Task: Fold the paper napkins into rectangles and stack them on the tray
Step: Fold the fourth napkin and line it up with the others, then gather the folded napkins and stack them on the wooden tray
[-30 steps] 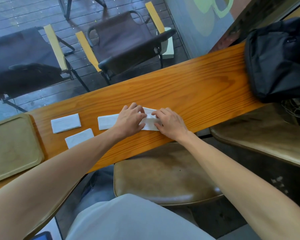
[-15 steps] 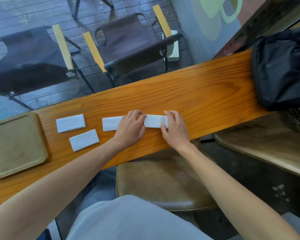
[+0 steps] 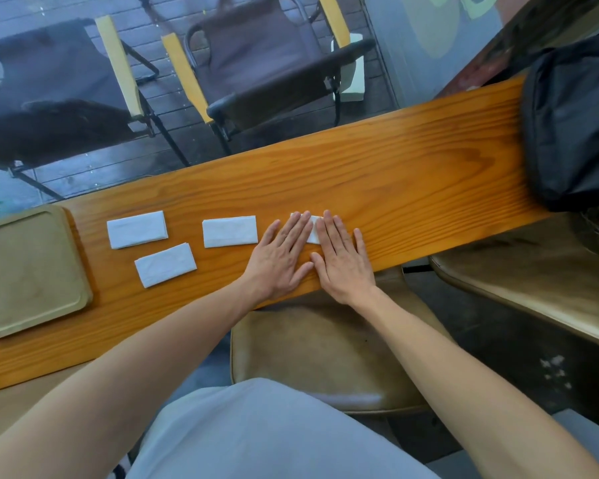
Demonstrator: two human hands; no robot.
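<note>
While a crease is being set, the left hand point(image 3: 281, 256) and right hand point(image 3: 341, 258) are laid flat, fingers extended and gripping nothing, on a folded napkin point(image 3: 314, 232) against the counter point(image 3: 412, 188). Three finished rectangles point(image 3: 229, 231) are left beside the bare tray point(image 3: 28, 271), presumably for stacking.

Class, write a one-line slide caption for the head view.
Both hands press a napkin flat; three folded napkins wait beside the tray.

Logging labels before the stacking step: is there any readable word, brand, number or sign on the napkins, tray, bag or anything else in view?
None readable: the white folded napkins, the olive plastic tray and the black fabric bag show no print.
The pale green shape on the grey wall is a graphic, not lettering.
</note>
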